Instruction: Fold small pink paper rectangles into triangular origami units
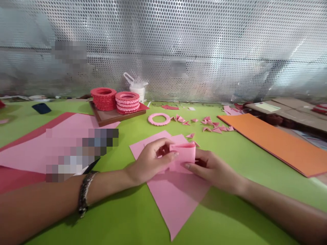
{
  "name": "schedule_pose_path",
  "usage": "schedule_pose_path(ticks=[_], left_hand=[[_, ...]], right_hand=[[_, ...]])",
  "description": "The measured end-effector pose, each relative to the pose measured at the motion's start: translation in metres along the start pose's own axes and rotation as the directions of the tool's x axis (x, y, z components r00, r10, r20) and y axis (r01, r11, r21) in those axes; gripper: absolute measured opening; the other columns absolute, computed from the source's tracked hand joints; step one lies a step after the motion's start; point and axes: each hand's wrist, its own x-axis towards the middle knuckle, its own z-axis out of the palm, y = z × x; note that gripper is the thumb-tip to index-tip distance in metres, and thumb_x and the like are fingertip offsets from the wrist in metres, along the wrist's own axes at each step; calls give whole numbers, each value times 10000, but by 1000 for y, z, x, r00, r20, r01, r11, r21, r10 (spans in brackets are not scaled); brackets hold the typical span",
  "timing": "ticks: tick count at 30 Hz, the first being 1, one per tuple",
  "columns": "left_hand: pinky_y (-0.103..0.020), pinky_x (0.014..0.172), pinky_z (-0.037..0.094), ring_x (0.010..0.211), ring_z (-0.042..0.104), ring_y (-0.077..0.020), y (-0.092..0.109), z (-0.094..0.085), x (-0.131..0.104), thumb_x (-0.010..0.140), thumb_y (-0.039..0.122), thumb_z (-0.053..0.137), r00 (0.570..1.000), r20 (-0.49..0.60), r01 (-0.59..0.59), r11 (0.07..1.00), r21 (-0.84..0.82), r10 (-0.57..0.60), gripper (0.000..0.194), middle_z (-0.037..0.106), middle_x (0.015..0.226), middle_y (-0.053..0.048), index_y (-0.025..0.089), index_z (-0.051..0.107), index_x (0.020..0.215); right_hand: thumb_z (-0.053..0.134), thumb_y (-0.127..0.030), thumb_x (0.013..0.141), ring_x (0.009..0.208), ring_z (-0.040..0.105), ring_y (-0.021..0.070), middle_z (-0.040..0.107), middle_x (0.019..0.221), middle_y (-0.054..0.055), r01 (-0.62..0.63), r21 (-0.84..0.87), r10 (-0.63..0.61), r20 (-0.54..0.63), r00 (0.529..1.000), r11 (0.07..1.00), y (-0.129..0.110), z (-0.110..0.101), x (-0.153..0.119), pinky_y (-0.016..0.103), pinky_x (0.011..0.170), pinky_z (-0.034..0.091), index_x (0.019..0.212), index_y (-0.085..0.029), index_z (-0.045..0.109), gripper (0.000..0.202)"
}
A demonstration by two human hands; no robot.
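Observation:
A folded piece of pink paper (184, 153) is held upright between my two hands, its layers parted a little along the top edge. My left hand (155, 160) pinches it at its left side, thumb in front. On the lower right side, my right hand (208, 166) grips it between thumb and fingers. Beneath both hands lies a larger pink paper sheet (176, 204) with a corner toward me. Just beyond are a pink paper ring (158, 119) and several small folded pink paper triangles (217, 129).
Stacked red paper rings (103, 99) and pink-and-red rings (127, 102) stand on a brown tray (109, 119), near a white cup (138, 90). Large pink sheets (68, 136) lie left, orange sheets (276, 143) right. A perforated metal panel (163, 41) rises behind the green table (122, 217).

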Motion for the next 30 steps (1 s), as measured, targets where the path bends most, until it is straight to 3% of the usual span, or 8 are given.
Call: schedule_pose_path(ticks=[4,9,12,19,30], left_hand=[[-203,535,385,571,456,-91,0,-1,0,799,301,513,998,49,50,998,-43,-48,166,434,624,46,170,468,707],[-192,480,358,494,441,-78,3,0,-1,793,273,506,998,39,41,996,74,-44,234,435,534,53,156,469,594],[-186,462,366,459,447,-72,4,-1,-2,802,280,500,996,58,63,996,62,-66,267,440,502,58,158,456,569],[-181,515,407,508,502,-74,3,-2,-1,819,243,489,993,80,81,996,22,-83,232,497,537,46,151,509,608],[-185,540,433,537,529,-79,3,-2,-2,845,228,443,990,129,60,997,37,-64,281,506,569,38,161,476,574]], right_hand=[[512,-338,798,622,561,102,619,783,33,-90,171,82,52,995,981,1,1,-1,189,501,431,857,-147,595,217],[558,-327,765,639,568,106,623,792,34,-67,188,59,45,997,980,3,1,-2,204,541,447,857,-145,596,208],[542,-374,771,663,570,116,609,779,32,-3,215,-2,21,1000,977,1,-2,-3,223,576,462,882,-151,584,252],[453,-399,819,481,460,69,491,516,-15,-9,49,14,-97,995,999,-7,-13,-5,190,479,375,552,-152,498,366],[506,-342,786,414,431,59,490,448,-32,-49,30,52,-126,991,998,-6,-12,-1,182,420,331,502,-169,519,333]])
